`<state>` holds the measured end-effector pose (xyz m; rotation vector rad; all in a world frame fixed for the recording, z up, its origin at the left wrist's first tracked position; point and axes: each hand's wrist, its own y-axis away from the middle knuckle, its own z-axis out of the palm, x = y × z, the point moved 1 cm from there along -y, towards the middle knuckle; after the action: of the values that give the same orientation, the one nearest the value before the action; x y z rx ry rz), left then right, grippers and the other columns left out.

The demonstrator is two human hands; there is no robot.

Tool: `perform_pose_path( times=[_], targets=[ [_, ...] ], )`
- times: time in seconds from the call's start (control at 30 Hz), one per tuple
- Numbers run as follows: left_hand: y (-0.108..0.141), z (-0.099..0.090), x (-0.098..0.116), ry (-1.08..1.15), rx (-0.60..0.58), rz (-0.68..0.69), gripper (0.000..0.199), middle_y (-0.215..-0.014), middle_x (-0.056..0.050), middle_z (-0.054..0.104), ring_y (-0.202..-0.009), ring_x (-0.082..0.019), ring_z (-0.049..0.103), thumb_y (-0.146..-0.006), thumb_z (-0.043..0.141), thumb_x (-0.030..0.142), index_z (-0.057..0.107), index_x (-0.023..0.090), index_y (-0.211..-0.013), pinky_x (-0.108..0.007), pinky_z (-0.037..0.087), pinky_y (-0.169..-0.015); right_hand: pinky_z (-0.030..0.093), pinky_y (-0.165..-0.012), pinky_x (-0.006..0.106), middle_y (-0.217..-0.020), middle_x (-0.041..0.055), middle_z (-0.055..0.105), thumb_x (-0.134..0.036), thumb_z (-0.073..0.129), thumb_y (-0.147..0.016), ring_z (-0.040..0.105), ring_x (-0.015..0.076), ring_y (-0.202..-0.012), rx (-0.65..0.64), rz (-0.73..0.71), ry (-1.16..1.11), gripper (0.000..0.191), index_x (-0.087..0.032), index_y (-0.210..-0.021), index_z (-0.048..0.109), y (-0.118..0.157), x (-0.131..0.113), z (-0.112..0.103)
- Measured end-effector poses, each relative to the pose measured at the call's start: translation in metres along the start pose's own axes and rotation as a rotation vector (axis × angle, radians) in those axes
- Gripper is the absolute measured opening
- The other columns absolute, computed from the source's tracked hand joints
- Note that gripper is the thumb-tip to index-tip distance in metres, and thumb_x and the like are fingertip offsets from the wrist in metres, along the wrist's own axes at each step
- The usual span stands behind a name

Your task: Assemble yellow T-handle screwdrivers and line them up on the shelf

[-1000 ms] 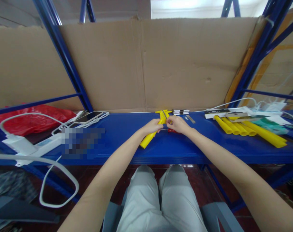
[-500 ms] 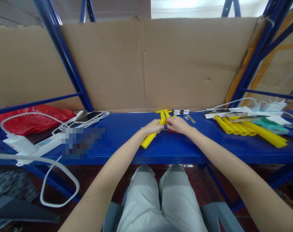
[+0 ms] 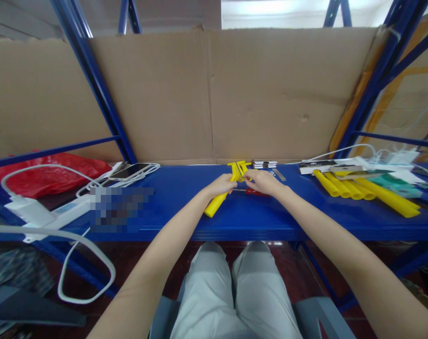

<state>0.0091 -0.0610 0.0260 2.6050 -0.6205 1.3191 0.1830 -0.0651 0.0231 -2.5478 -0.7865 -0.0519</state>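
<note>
Head view: I'm seeing left hand (image 3: 222,184) gripping yellow tubular plastic handle (image 3: 216,205), likely steadying it; right hand (image 3: 262,181) curling beside it, pinch unclear.

One forked yellow piece (image 3: 237,172), two hands (image 3: 221,185), one phone (image 3: 129,172)

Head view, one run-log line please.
left hand: holding yellow tool | right hand: at its upper end | yellow pieces: on blue table, right side
</note>
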Motion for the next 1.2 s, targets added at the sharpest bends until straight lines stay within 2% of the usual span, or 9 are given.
perform_pose_path(
  times=[0.1,0.3,0.4,0.53,0.73,0.9,1.07,1.2],
  targets=[
    [-0.003,-0.008,-0.004,0.001,0.074,-0.029,0.014,-0.044,0.006,0.046,-0.037,-0.008,0.042,-0.072,0.046,0.007,0.048,0.017,-0.062,-0.019,0.037,-0.041,0.039,-0.067,0.026,-0.092,0.0091,0.070,-0.025,0.048,-0.088,0.063,0.0188,-0.081,0.015,0.036,-0.096,0.020,-0.016,-0.096,0.064,0.001,0.004,0.000],
    [-0.012,-0.030,-0.027,0.002,0.234,-0.120,0.015,-0.045,0.004,0.047,-0.041,-0.009,0.045,-0.072,0.048,0.007,0.050,0.016,-0.060,-0.019,0.038,-0.045,0.039,-0.063,0.026,-0.083,0.0067,0.070,-0.033,0.056,-0.084,0.062,0.0181,-0.074,-0.191,0.044,-0.191,0.018,-0.018,-0.080,0.066,0.002,0.003,0.000],
    [-0.018,-0.038,-0.039,-0.001,0.247,-0.166,0.012,-0.044,0.004,0.046,-0.039,-0.009,0.044,-0.073,0.049,0.008,0.053,0.015,-0.064,-0.020,0.039,-0.046,0.040,-0.061,0.026,-0.079,0.0061,0.069,-0.039,0.062,-0.080,0.061,0.0174,-0.070,-0.265,0.052,-0.253,0.022,-0.018,-0.076,0.066,0.003,0.008,0.002],
    [-0.021,-0.043,-0.047,-0.015,0.246,-0.215,0.010,-0.043,0.005,0.046,-0.037,-0.009,0.043,-0.073,0.050,0.007,0.057,0.013,-0.070,-0.021,0.041,-0.047,0.041,-0.058,0.026,-0.073,0.0032,0.065,-0.036,0.066,-0.076,0.058,0.0152,-0.064,-0.317,0.070,-0.344,0.018,-0.019,-0.076,0.066,0.007,0.019,0.005],
    [-0.016,-0.044,-0.043,-0.057,0.299,-0.252,0.011,-0.044,0.005,0.046,-0.038,-0.009,0.043,-0.076,0.049,0.006,0.058,0.012,-0.073,-0.021,0.040,-0.048,0.040,-0.059,0.025,-0.069,0.0006,0.063,-0.031,0.062,-0.077,0.058,0.0144,-0.062,-0.277,0.188,-0.376,0.012,-0.019,-0.075,0.060,0.017,0.042,0.005],
    [-0.014,-0.044,-0.042,-0.096,0.302,-0.272,0.010,-0.045,0.004,0.047,-0.038,-0.009,0.044,-0.076,0.051,0.005,0.056,0.012,-0.071,-0.021,0.039,-0.046,0.038,-0.058,0.024,-0.068,0.0006,0.062,-0.032,0.059,-0.077,0.054,0.0140,-0.061,-0.161,0.265,-0.345,0.013,-0.019,-0.073,0.055,0.023,0.061,0.005],
    [-0.019,-0.041,-0.046,-0.086,0.260,-0.244,0.010,-0.044,0.005,0.046,-0.037,-0.009,0.043,-0.073,0.052,0.005,0.057,0.013,-0.070,-0.020,0.038,-0.044,0.036,-0.057,0.024,-0.068,0.0015,0.061,-0.032,0.059,-0.076,0.051,0.0136,-0.061,-0.087,0.224,-0.310,0.014,-0.019,-0.074,0.055,0.021,0.061,0.007],
    [-0.020,-0.040,-0.045,-0.076,0.245,-0.231,0.011,-0.044,0.005,0.046,-0.036,-0.008,0.043,-0.072,0.051,0.004,0.057,0.012,-0.070,-0.020,0.037,-0.043,0.034,-0.056,0.024,-0.066,0.0012,0.060,-0.033,0.060,-0.076,0.050,0.0135,-0.060,-0.091,0.224,-0.273,0.014,-0.020,-0.074,0.054,0.020,0.057,0.006]
  ],
)
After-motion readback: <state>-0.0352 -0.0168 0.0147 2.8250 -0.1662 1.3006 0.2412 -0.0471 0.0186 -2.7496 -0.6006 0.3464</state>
